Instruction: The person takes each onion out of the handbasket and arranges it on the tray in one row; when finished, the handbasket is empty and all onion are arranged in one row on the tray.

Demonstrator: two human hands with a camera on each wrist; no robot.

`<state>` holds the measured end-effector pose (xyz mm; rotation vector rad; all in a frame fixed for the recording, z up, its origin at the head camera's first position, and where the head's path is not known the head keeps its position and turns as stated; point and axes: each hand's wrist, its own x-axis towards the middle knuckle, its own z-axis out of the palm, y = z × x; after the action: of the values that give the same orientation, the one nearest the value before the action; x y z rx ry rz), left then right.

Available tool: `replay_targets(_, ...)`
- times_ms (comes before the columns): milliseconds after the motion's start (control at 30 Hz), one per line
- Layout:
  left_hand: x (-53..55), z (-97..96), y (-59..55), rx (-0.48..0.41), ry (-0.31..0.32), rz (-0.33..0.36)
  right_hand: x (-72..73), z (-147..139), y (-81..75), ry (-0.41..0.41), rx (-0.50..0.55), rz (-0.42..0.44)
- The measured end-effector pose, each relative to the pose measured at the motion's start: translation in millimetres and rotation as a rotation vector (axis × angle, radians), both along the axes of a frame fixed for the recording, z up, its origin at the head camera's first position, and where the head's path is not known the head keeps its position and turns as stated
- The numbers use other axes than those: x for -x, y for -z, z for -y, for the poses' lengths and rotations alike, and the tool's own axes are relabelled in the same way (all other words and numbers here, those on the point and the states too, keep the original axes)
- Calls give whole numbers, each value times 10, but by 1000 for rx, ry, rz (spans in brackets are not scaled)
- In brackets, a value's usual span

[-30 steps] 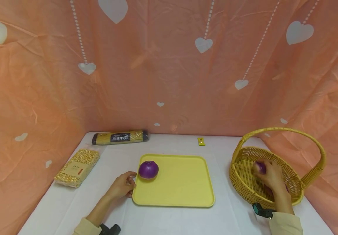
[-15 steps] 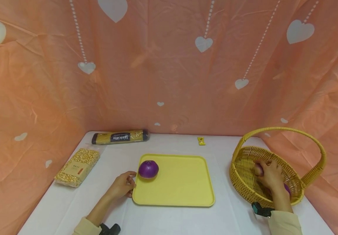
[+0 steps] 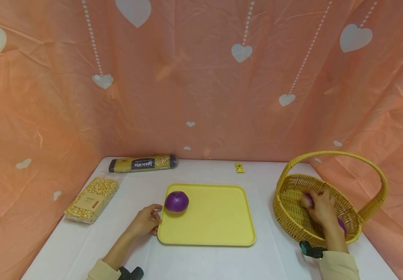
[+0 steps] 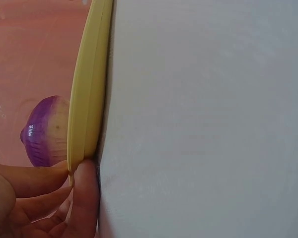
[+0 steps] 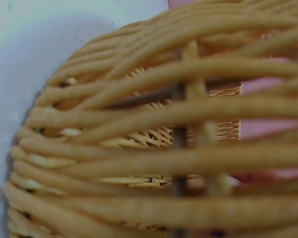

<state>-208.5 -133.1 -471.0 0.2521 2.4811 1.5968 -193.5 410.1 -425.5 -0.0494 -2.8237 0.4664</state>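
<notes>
My left hand (image 3: 146, 221) pinches the left rim of the yellow tray (image 3: 211, 217). In the left wrist view the thumb and fingers (image 4: 84, 193) sit on either side of the tray's edge. A purple onion (image 3: 177, 202), paler toward its bottom, stands on the tray close to that hand. Inside the wicker basket (image 3: 292, 229) on the right, my right hand (image 3: 323, 208) grips another purple onion (image 3: 307, 200), partly covered by the fingers. A further purple thing (image 3: 342, 224) shows beside the right wrist. Basket weave fills the right wrist view and hides that hand.
The basket's tall handle (image 3: 337, 153) arches over its opening. A bag of corn kernels (image 3: 92, 199) lies at the left, a long pasta packet (image 3: 143, 163) at the back left. A small yellow sachet (image 3: 239, 168) lies near the table's back edge.
In the basket, my right hand has shifted slightly and the onion in it has turned, showing more of its pale side. More of the purple thing beside the wrist shows. The left hand stays put.
</notes>
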Motion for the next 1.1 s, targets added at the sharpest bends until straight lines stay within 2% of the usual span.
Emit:
replay_targets(400,4,-2,9,-8,3,6,6,-8,33,-107,103,-130)
replay_targets(800,6,0,5,-17,7,9,-28,1,-25,-73,190,-134)
replay_targets(1100,3,-4,-7,-10,4,8,-28,7,-80,-121,243,-197)
